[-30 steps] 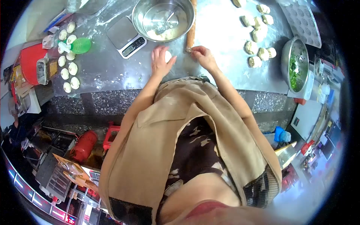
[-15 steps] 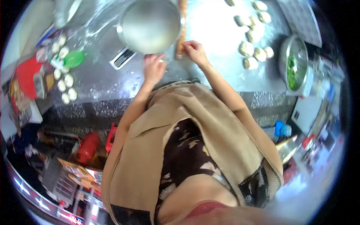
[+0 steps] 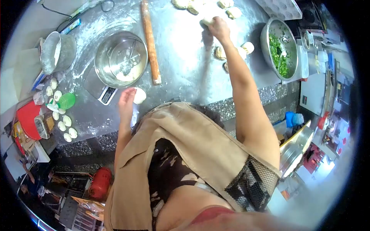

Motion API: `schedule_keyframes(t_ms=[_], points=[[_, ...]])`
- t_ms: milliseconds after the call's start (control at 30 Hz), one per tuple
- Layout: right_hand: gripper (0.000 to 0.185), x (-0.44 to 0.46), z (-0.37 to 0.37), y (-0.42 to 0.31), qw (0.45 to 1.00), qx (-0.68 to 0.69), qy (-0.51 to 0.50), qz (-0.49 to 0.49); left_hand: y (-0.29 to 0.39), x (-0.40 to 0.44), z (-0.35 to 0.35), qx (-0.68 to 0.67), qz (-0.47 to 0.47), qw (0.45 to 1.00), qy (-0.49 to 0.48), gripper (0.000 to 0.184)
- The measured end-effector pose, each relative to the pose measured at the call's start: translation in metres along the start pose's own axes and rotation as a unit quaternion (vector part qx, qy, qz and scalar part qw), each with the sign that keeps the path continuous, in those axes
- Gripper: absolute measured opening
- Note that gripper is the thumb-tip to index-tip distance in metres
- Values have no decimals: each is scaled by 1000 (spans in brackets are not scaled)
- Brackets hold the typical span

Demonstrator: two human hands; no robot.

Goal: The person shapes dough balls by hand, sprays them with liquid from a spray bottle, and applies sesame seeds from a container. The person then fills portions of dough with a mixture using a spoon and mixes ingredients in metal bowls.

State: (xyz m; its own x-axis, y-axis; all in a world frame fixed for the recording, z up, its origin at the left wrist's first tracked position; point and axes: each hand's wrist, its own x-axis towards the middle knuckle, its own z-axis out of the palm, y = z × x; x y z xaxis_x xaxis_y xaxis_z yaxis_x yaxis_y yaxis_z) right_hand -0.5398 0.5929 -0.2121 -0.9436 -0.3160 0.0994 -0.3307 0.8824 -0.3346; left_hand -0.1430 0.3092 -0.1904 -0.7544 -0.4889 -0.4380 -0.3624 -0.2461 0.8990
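Note:
White dough (image 3: pixel 139 96) touches the fingers of my left hand (image 3: pixel 127 99), which are closed at its edge just below the steel bowl. My right hand (image 3: pixel 219 29) reaches far out over the table, fingers closed on a dough ball (image 3: pixel 208 20). More dough balls (image 3: pixel 233 12) lie around that hand, and others (image 3: pixel 248 47) sit behind my right forearm, partly hidden. A wooden rolling pin (image 3: pixel 151 46) lies lengthwise between my hands. The steel bowl (image 3: pixel 99 61) holds pale flour or dough and a utensil, and stands on a digital scale (image 3: pixel 106 95).
At the right stands a large bowl (image 3: pixel 266 46) of chopped greens. A floury metal pot (image 3: pixel 48 54) is at the left, above a green bottle (image 3: pixel 66 101) and several white round pieces (image 3: pixel 67 121). A red container (image 3: pixel 27 119) sits at the left edge. A dimpled tray (image 3: pixel 283 7) is top right.
My right hand has left the rolling pin's end and moved up and right to the dough balls. My left hand is beside a white dough piece. The view has shifted and turned.

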Motion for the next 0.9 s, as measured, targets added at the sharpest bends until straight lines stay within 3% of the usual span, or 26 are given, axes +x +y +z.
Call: schedule_keyframes(t_ms=[67,100,133,200,233,267,333,400,433,467,500,533,567,600,667,733,800,867,900], points=[[33,-1,-15,-11,954,276,11,119,9,-3,2,28,2,999,-47,25],[30,-8,-18,-15,874,466,-38,135,29,-7,9,181,34,974,-134,29],[27,-19,-28,-28,754,635,-88,144,41,-13,15,330,62,917,-215,32],[24,-56,-53,-75,611,765,-159,125,48,-2,34,310,100,922,-209,42],[23,-73,-57,-97,573,784,-196,136,38,8,50,93,130,972,-169,54],[23,-89,-54,-119,576,780,-206,132,62,14,76,-95,146,970,-172,58],[23,-114,-38,-149,553,770,-278,155,73,39,111,-287,3,941,-177,58],[24,-138,-22,-170,548,767,-275,188,73,37,130,-298,42,939,-165,57],[27,-147,-29,-180,584,755,-227,194,75,34,132,-183,141,965,-123,57],[27,-156,-38,-186,584,755,-225,193,75,29,133,-63,232,967,-79,57],[29,-164,-47,-190,574,773,-201,182,93,9,133,-24,267,961,-63,59],[31,-170,-52,-192,563,789,-176,172,101,1,132,-25,267,961,-66,59],[35,-173,-47,-191,603,767,-161,145,105,-5,129,-65,258,960,-83,59],[35,-177,-55,-193,605,767,-160,145,110,-10,125,-105,250,957,-99,60],[38,-180,-75,-197,560,808,-151,105,121,-15,110,-99,253,957,-99,64],[42,-183,-85,-202,571,803,-152,73,123,-10,101,-53,265,953,-136,65],[44,-188,-91,-217,680,724,-115,18,123,-15,114,-127,242,953,-131,60],[36,-194,-91,-242,679,731,-72,5,132,-26,127,-208,282,935,-60,48],[34,-196,-87,-251,640,768,-28,20,137,-28,132,-242,297,923,-35,39]])
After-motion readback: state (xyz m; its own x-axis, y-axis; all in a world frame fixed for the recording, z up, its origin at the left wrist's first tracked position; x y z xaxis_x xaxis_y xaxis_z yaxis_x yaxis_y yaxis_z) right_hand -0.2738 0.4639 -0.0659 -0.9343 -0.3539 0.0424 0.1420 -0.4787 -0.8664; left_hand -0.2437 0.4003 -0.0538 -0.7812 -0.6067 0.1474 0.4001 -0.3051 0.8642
